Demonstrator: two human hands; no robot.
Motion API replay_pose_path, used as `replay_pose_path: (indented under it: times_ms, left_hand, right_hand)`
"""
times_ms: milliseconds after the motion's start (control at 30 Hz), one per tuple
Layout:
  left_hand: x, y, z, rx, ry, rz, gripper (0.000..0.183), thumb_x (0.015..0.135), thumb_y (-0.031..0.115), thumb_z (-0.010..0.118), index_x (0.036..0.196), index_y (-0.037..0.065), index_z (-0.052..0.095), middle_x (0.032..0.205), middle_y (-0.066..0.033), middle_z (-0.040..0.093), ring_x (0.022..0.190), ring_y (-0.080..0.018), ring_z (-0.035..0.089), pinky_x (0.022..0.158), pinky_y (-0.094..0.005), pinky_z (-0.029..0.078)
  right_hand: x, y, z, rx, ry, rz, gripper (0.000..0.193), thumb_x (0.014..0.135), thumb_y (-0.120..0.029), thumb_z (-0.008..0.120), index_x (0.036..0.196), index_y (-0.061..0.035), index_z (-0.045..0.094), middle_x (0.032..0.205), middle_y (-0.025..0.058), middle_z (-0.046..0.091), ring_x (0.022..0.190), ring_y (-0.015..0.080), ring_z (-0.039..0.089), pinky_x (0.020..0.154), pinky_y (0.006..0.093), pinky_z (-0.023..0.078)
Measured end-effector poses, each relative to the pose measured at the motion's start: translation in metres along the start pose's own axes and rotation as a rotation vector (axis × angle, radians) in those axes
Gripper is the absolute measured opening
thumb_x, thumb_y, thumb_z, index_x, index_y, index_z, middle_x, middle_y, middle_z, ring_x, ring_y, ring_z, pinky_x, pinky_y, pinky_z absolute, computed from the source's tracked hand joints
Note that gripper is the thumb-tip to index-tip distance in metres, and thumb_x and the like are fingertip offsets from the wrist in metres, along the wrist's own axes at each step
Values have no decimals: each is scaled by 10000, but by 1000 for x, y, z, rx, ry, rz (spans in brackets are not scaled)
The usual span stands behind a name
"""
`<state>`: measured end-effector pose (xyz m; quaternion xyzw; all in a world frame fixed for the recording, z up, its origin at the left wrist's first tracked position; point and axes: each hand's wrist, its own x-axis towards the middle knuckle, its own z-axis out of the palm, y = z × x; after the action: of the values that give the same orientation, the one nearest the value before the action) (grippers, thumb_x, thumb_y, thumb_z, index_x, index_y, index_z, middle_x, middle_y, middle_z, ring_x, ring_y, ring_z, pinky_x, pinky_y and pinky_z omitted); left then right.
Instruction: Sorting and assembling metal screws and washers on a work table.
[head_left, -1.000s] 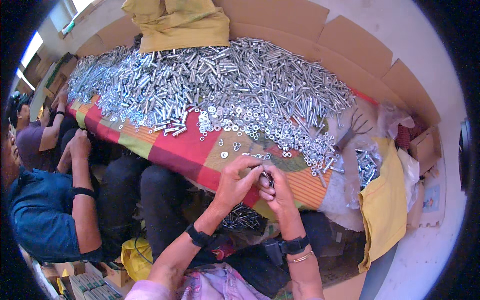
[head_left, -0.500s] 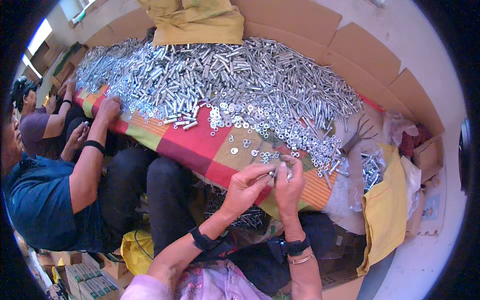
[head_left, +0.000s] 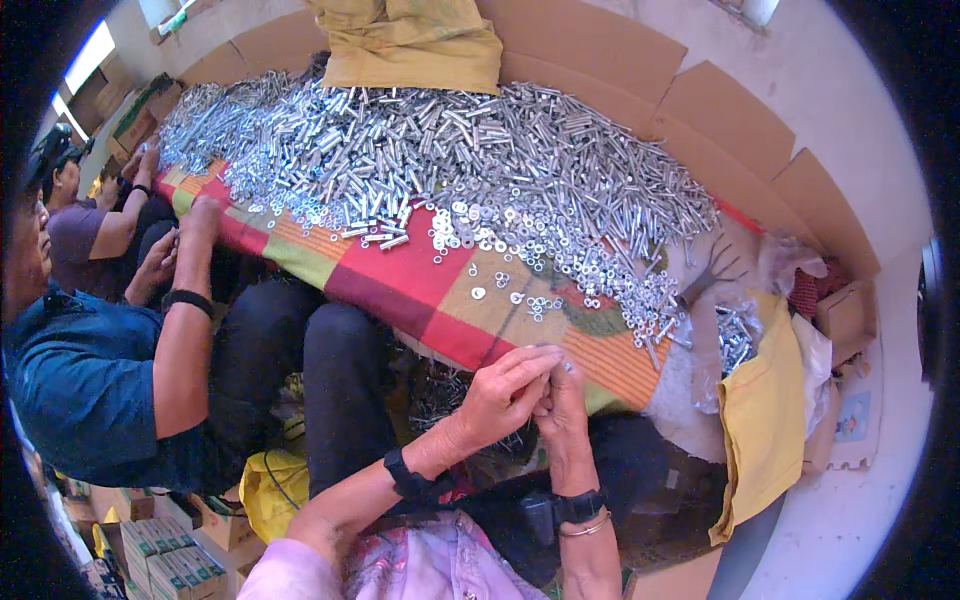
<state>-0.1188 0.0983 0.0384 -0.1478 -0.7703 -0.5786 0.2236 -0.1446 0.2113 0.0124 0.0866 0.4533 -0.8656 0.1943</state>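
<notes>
My left hand point(head_left: 497, 400) and my right hand point(head_left: 565, 410) meet just over the near edge of the checked cloth point(head_left: 400, 310). Fingers of both are closed and touch each other. A small glint of metal shows at the right fingertips, but the fingers hide most of what is held. On the cloth beyond lie loose washers point(head_left: 478, 294), a small cluster of metal rings point(head_left: 540, 307) and a heap of nuts point(head_left: 640, 300). Farther back spreads a large pile of metal sleeves and bolts point(head_left: 440, 140).
A metal hand rake point(head_left: 710, 275) lies right of the pile, near a clear bag of bolts point(head_left: 737, 335) and a yellow sack point(head_left: 765, 420). Cardboard sheets point(head_left: 735, 120) line the back. Two co-workers sit at the left, the nearer in a blue shirt point(head_left: 90, 390).
My hands have come closer together and dropped slightly toward me, and the piece between them is now mostly hidden. The nearer co-worker's raised hand has drawn back from the pile.
</notes>
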Motion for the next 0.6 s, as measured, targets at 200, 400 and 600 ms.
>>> replay_pose_path:
  times_ms: [200,400,600]
  left_hand:
    - [-16,-10,-14,95,-104,107,283,773,0,585,1056,5,588,1033,-154,611,955,-281,602,815,-342,495]
    - [-24,-15,-41,-48,-139,-239,297,831,59,500,1114,-4,559,1066,-148,600,1028,-230,563,890,-319,431]
    - [-23,-13,-51,-189,95,-364,322,920,165,452,1156,-50,494,1109,-140,557,1051,-205,524,908,-307,396]
  right_hand:
    - [-1,65,-9,303,54,282,149,856,-270,541,915,-133,541,612,-60,478,411,39,421,304,168,292]
    - [-28,52,27,132,-169,309,170,853,-224,536,978,-109,526,663,-42,507,385,40,407,286,177,283]
    - [-41,-32,54,300,-190,96,104,847,-89,522,949,-73,511,556,-48,405,347,30,298,276,188,220]
